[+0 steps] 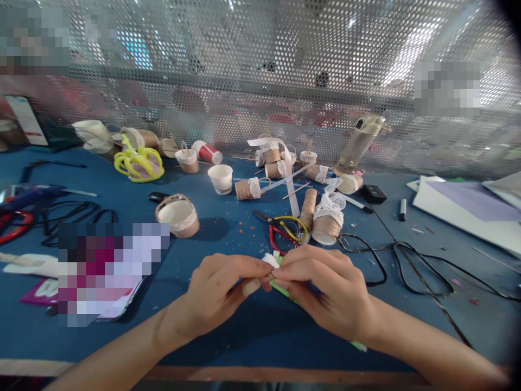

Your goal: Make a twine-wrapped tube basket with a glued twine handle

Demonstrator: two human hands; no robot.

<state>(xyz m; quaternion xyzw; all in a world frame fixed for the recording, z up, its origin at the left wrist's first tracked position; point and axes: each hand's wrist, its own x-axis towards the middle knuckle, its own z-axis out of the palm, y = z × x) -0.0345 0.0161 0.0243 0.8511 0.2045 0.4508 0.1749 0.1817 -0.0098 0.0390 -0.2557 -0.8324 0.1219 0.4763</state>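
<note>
1. Both forearms were angled inward from the lower corners of the view, the hands brought together above the near part of the blue table (244, 339).
2. Left hand (222, 282): knuckles raised, index finger stretched toward the right, thumb laid below it.
3. Right hand (329, 288): held back-upward, fingers curled, the tips pointed left and met by those of the left.
4. A small white piece (270, 260) was grasped in a pinch by the fingertips of both hands; most of its lower part was hidden by them.
5. The piece was located between the two hands, its ruffled top seen just beyond the fingertips.
6. A green strip (281, 289) was seen below the fingertips, partly covered by the right hand.
7. Scissors (275, 221) with red and yellow handles were noted just beyond the hands, near a twine roll (308, 207) and a lace-trimmed cup (328, 220).
8. A basket-like cup (188, 227) was noted beyond the left hand.
</note>
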